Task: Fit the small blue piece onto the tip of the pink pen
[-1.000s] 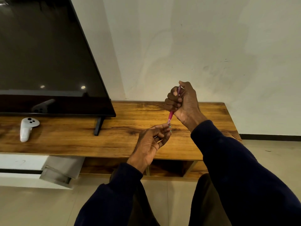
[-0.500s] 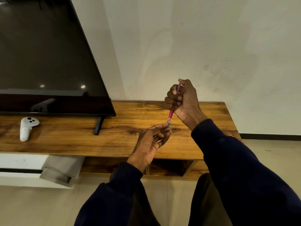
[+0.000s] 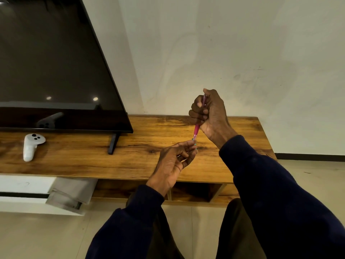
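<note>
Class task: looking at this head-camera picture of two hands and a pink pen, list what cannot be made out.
- Pink pen, head view: its middle is hidden inside the right hand.
- Small teal piece: covered by the left hand fingertips, too small to identify.
- Television: cut off by the frame's left and top edges.

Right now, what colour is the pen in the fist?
Pink. The pen pokes out below the right hand, seen best in the head view.

Soft, even indoor light here, a touch dim and warm. Two small ceiling lamps glint as glare spots on the dark television screen [image 3: 46, 58] (low on the panel). Faint shadows smear the wall right of it. Focus is sharp; wide-angle bending tilts the screen's edge.
</note>
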A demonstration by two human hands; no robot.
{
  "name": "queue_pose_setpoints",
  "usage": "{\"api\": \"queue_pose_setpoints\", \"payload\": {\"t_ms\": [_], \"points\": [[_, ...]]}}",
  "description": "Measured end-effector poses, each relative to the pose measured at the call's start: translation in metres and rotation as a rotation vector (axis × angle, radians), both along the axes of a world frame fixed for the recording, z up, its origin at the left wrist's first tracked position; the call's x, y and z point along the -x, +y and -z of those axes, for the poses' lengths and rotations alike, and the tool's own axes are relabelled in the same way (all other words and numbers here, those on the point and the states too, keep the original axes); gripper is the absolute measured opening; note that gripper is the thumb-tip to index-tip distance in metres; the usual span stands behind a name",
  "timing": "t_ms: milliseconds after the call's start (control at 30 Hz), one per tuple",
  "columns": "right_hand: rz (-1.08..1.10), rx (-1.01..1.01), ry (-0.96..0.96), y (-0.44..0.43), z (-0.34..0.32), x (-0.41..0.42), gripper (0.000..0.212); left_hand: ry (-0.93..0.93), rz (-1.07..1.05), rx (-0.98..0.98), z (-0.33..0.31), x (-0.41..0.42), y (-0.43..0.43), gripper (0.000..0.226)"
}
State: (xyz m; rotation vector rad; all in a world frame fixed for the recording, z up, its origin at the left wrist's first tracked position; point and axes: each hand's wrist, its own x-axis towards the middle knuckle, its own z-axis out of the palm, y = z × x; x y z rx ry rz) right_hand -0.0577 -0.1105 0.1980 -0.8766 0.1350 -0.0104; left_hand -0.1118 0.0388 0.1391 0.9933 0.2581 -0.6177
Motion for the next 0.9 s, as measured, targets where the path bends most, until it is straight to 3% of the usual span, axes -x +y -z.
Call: {"api": "queue_pose_setpoints", "payload": {"t_ms": [900], "points": [[0.066,-0.126,0.098,-0.0039,-0.0022,-0.0017,0.05,-0.004,-0.002,0.088,0.0047,-0.0034,0.001,0.046]]}}
